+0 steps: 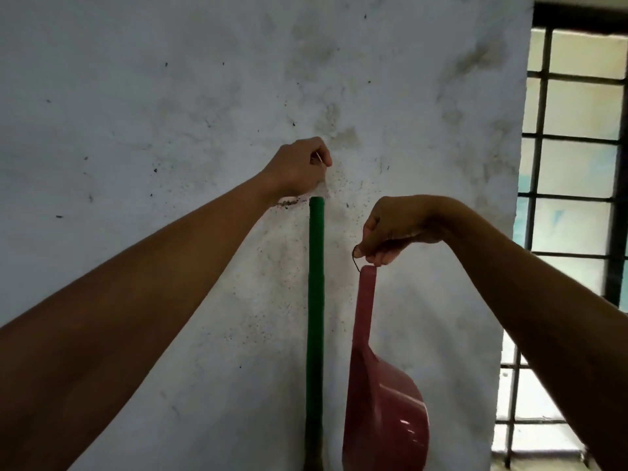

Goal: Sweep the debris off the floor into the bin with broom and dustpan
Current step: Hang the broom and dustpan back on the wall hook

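Green broom handle (316, 300) hangs on the wall just below our left hand (299, 168), whose fingers pinch a thin loop above it. Our right hand (390, 229) pinches the red dustpan's (380, 402) string beside it. We judge we are at the tool-hanging step; next, work each loop at its nail.

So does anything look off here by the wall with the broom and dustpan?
Nothing damaged or spilled. The white wall is stained and speckled dark around the broom handle. The right hand pinches the dustpan loop; the left hand pinches something thin above the broom.
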{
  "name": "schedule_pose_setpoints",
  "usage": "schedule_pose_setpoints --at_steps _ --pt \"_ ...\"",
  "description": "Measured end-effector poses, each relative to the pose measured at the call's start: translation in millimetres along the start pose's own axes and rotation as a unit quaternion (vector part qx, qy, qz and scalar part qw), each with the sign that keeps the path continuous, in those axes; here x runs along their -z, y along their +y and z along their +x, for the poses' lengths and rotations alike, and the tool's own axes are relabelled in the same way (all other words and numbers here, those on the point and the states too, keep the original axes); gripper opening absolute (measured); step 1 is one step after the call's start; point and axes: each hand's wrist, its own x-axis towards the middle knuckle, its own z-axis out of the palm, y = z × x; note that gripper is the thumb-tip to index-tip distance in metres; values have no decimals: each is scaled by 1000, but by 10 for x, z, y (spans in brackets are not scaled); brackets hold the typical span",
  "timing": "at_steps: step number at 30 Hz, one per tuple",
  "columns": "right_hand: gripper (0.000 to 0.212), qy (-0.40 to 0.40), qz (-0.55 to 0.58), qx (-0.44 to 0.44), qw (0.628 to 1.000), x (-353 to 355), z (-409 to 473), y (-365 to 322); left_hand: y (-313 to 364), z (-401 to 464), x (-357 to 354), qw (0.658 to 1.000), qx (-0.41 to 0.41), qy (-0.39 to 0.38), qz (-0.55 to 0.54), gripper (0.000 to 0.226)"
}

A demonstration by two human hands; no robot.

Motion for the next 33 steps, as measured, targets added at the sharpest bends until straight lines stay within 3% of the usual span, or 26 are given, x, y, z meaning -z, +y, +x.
schedule_pose_setpoints --at_steps 8,15,22,27,29,33 --pt "15 -28 66 9 997 14 179 77 -97 229 -43 998 23 27 51 12" --pt "15 -37 128 36 990 5 305 215 -193 285 -60 997 80 2 -13 10" --pt "18 34 162 66 984 -21 381 100 -202 134 -50 996 88 3 -20 32" --pt "16 103 161 80 978 -76 410 -39 -158 28 -27 995 52 76 -31 22" --pt "16 127 176 91 972 -99 435 -93 -109 -11 -12 997 32 53 -35 15" --pt "15 166 194 108 961 -102 502 -164 -52 -103 -21 993 48 -106 -22 14"
